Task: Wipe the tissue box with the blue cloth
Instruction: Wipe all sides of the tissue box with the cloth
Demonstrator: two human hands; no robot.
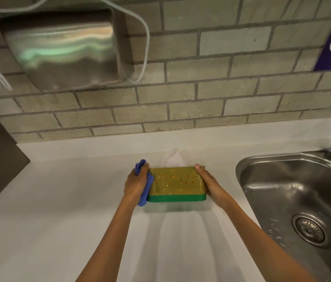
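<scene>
Crumpled blue cloth [142,183] – glossy rectangular tissue box [175,183]

Both forearms are bare to the frame edge, with no sleeves, rings or watch showing.

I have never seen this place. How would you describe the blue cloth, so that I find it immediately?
Start at the steel sink on the right and move left along the white counter to the yellow tissue box with a green base. The crumpled blue cloth is pressed against the box's left end by the left hand. It is the only blue, soft thing on the counter.
</scene>
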